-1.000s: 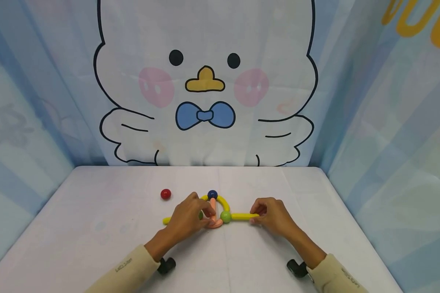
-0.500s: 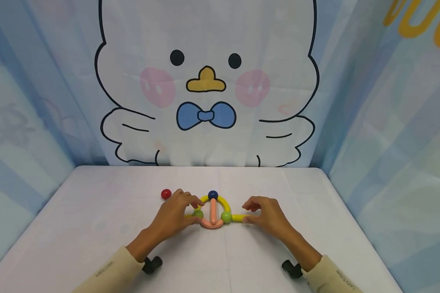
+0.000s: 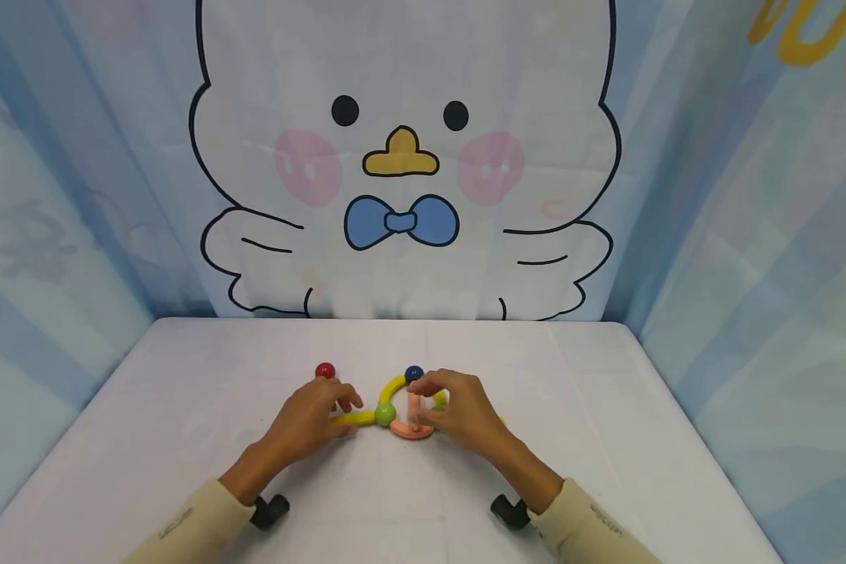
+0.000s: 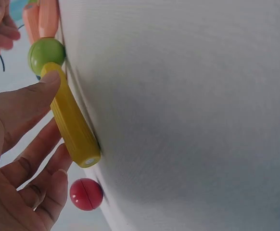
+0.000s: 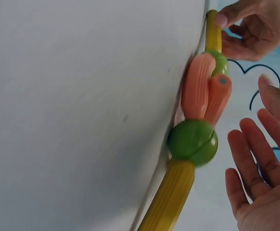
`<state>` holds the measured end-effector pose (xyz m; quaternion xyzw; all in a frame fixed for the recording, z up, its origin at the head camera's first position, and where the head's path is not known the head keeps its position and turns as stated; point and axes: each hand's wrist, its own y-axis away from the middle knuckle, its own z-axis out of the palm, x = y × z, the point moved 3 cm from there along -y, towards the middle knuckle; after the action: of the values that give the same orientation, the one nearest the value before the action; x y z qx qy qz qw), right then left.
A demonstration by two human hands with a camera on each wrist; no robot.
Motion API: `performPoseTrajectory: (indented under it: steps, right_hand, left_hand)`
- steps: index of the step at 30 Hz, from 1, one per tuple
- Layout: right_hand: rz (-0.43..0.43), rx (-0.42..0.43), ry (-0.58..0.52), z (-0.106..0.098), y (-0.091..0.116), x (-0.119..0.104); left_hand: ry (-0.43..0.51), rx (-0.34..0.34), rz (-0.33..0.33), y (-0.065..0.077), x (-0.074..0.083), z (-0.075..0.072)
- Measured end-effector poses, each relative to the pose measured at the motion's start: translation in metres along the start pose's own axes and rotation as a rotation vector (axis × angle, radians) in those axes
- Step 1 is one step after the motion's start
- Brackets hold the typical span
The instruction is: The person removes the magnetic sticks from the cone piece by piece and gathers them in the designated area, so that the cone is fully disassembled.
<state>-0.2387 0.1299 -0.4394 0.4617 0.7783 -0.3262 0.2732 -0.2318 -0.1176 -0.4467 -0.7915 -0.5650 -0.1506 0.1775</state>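
Lower centre, apparent alignment step: left hand (image 3: 306, 413) pinches yellow rod (image 3: 362, 418); right hand (image 3: 465, 410), fingers released, should next steady peach rod (image 3: 413, 403).

Cut-off orange lettering (image 3: 804, 56) stands on the right-hand curtain (image 3: 740, 258), its middle character U-shaped, the word unreadable. Small dark print (image 3: 176, 523) marks both beige sleeves (image 3: 197, 533), too blurred to read.

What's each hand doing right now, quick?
Left hand: holding a yellow stick.
Right hand: open, holding nothing, near the pink pieces.
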Motion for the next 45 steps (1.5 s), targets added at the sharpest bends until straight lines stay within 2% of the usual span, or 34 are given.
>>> performPoseTrajectory:
  steps: [5, 9, 12, 18, 29, 33, 39, 45]
  right_hand:
    - [-0.009, -0.1, -0.029, 0.019, -0.013, -0.009]
    - [-0.025, -0.172, 0.039, 0.033, -0.022, -0.014]
    - [-0.041, -0.206, 0.117, 0.04, -0.025, -0.016]
    - [-0.051, -0.217, 0.223, 0.044, -0.028, -0.019]
    - [-0.08, -0.21, 0.239, 0.044, -0.028, -0.023]
    - [-0.073, -0.207, 0.246, 0.044, -0.029, -0.022]
    - [-0.089, -0.195, 0.245, 0.045, -0.028, -0.022]
    - [-0.097, -0.187, 0.245, 0.045, -0.028, -0.021]
  left_hand:
    - [0.014, -0.013, -0.032, -0.002, -0.002, 0.004]
    - [0.03, -0.016, -0.033, -0.003, -0.002, 0.007]
    - [0.033, -0.021, -0.008, -0.002, -0.002, 0.01]
    - [0.035, -0.042, 0.006, -0.001, -0.001, 0.013]
    - [0.016, -0.048, 0.0, 0.001, -0.001, 0.007]
    - [0.026, -0.063, -0.029, 0.003, -0.009, 0.001]
    - [0.008, -0.071, -0.089, 0.008, -0.029, -0.014]
    - [-0.023, -0.07, -0.086, 0.012, -0.049, -0.026]
